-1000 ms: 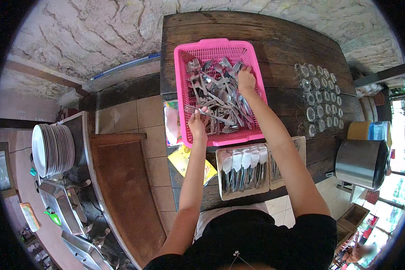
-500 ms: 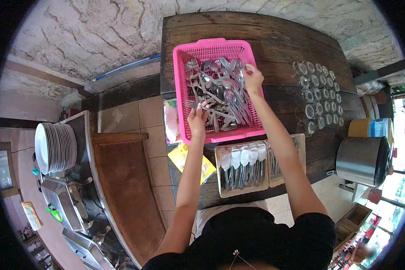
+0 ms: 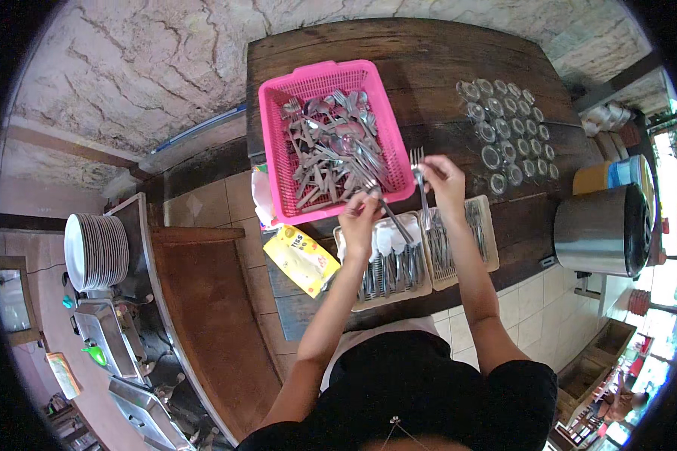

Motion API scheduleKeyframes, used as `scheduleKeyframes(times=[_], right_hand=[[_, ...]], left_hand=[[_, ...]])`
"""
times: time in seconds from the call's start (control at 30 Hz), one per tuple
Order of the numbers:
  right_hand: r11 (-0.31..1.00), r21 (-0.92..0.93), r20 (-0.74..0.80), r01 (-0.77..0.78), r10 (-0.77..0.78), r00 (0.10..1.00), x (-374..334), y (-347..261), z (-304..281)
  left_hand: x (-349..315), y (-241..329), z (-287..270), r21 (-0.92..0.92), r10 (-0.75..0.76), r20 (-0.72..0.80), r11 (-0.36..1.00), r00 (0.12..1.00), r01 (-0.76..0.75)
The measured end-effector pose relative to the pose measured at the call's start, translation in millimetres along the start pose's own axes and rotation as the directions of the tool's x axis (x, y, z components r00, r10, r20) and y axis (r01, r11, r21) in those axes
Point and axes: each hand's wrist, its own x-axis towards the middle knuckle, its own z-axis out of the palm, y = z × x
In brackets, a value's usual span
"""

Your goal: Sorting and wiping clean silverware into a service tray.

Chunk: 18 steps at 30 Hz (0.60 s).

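My right hand (image 3: 442, 180) holds a fork (image 3: 423, 188) upright, tines up, just right of the pink basket. My left hand (image 3: 361, 219) pinches another metal fork (image 3: 396, 220), its head near the basket's front rim and its handle slanting down over the left tray. The pink plastic basket (image 3: 269, 143) is filled with loose forks, spoons and knives. Below my hands lie a beige tray (image 3: 391, 301) of cutlery sets with white napkins round their upper ends and a second beige tray (image 3: 492, 233) of bare cutlery, partly covered by my right forearm.
A yellow tissue pack (image 3: 301, 259) lies left of the trays. Rows of small glass jars (image 3: 504, 131) stand on the dark wooden table (image 3: 421, 45). At the right is a big steel pot (image 3: 598, 229). Stacked white plates (image 3: 90, 252) and metal pans (image 3: 107, 338) occupy the left counter.
Both hands have come out of the basket toward me, each now with a fork. The view has shifted, so the basket and jars appear further left.
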Motion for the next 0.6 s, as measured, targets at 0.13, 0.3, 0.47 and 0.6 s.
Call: scheduleKeyframes(times=[0.13, 0.3, 0.47, 0.6], right_hand=[[0.987, -0.109, 0.0, -0.119, 0.12, 0.993, -37.7, 18.1, -35.3], [0.98, -0.034, -0.114, -0.197, 0.192, 0.975, -67.3, 50.7, -85.9], [0.955, -0.19, -0.146, -0.226, 0.2, 0.969, -82.2, 90.8, -135.1], [0.964, -0.114, -0.233, -0.24, 0.209, 0.95, -89.2, 107.4, -152.0]], left_hand=[[-34.9, -36.9, 22.3, 0.069, -0.118, 0.059, 0.991, 0.991, 0.114], [-57.3, -107.5, 26.0, 0.232, -0.172, 0.098, 0.962, 0.98, 0.146], [-67.5, -160.0, 44.8, 0.338, -0.251, 0.055, 0.915, 0.966, 0.219], [-59.2, -193.0, 60.3, 0.326, -0.214, 0.059, 0.927, 0.975, 0.184]])
